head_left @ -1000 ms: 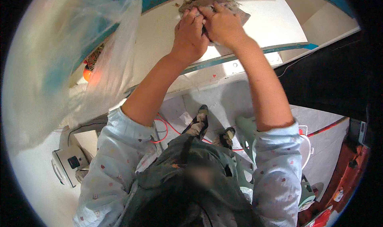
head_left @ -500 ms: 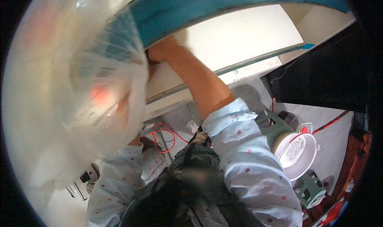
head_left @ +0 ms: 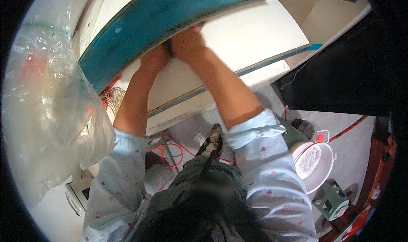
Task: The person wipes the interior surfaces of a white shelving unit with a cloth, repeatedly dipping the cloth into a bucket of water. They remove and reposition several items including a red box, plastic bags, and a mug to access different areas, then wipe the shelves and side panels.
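Both my arms reach up beneath the curved teal edge (head_left: 140, 27) of a white cabinet or shelf. My left hand (head_left: 155, 57) and my right hand (head_left: 187, 42) are close together there, over a white board (head_left: 250, 31) on a lower level. The teal edge covers the fingers of both hands, so what they hold or touch is hidden. A small dark patch shows between the two hands, too unclear to name.
A clear plastic bag (head_left: 51, 110) hangs at the left. A wire basket (head_left: 114, 99) shows beside my left forearm. On the floor are a red cable (head_left: 180, 157), a white bucket (head_left: 316, 167) and a green plastic stool (head_left: 331, 201). A black panel (head_left: 340, 80) stands at right.
The plastic bag has shifted left in the view, uncovering my left forearm and the wire basket. My left hand now shows beside the right, under the teal edge.
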